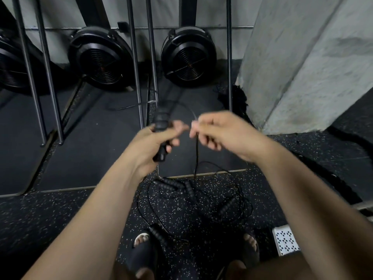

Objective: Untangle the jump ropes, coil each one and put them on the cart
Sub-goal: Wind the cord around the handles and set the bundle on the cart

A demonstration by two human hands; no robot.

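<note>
- L hand (161,138) curled round black foam handle (161,122), held up; blurred, so one or two handles, can't tell.
- R hand (220,132) pinches thin black cord (196,150) btwn thumb & fingertips, just beside L hand; cord drops to the floor.
- Rest of jump ropes (193,201): tangled heap on speckled floor (60,219), btwn mat (90,148) edge & feet, several handles lying among the loops.
- White perforated corner (285,242) low R: can't tell what it is or what's in it.
- Dark slides (141,257) on feet; one handle just by L foot.
- Behind: two black fan wheels (101,57) at wall, metal legs (137,67) in front of them, concrete pillar (302,67) on R.
</note>
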